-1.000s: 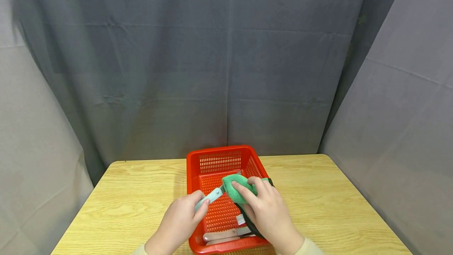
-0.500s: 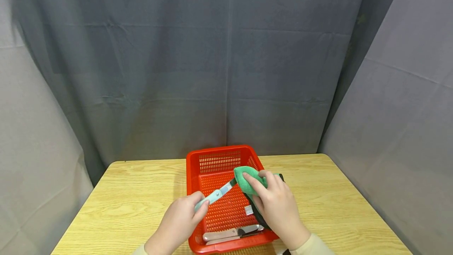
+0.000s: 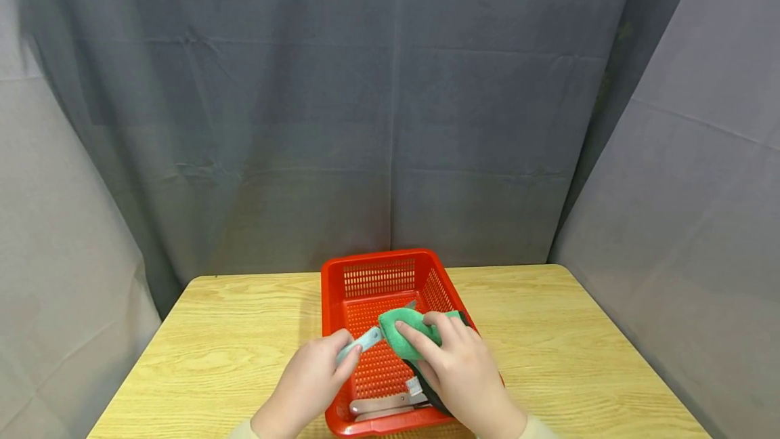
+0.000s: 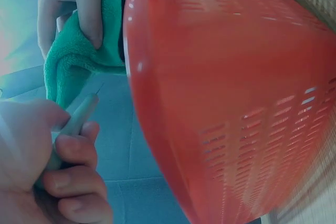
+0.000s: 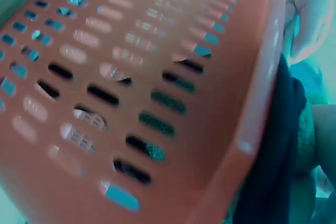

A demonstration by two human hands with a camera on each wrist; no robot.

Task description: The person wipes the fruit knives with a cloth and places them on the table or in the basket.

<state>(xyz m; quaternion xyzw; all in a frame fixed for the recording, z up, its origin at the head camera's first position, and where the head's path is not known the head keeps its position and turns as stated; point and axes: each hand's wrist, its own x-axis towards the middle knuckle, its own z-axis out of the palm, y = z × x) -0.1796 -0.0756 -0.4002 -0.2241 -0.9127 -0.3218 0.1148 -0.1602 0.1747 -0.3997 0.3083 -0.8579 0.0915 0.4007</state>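
Note:
In the head view my left hand (image 3: 307, 374) grips the pale blue handle of a knife (image 3: 369, 338) over a red basket (image 3: 328, 300). My right hand (image 3: 466, 364) holds a green cloth (image 3: 401, 332) folded around the knife's blade, close to the handle. Only the blade's tip (image 3: 412, 304) shows past the cloth. A black edging and a white tag hang from the cloth into the basket. The left wrist view shows fingers curled round the handle (image 4: 80, 114), with the green cloth (image 4: 73, 59) just beyond it. Most of the blade is hidden.
Knives with beige handles (image 3: 378, 404) lie at the near end inside the basket, partly under the cloth's edge. The basket stands on a wood-grain table (image 3: 231, 330). Grey curtains (image 3: 292, 120) enclose the back and both sides.
My right hand slid the cloth up and right along the blade, baring part of it, then brought it back down against the handle. My left hand kept its grip and barely moved.

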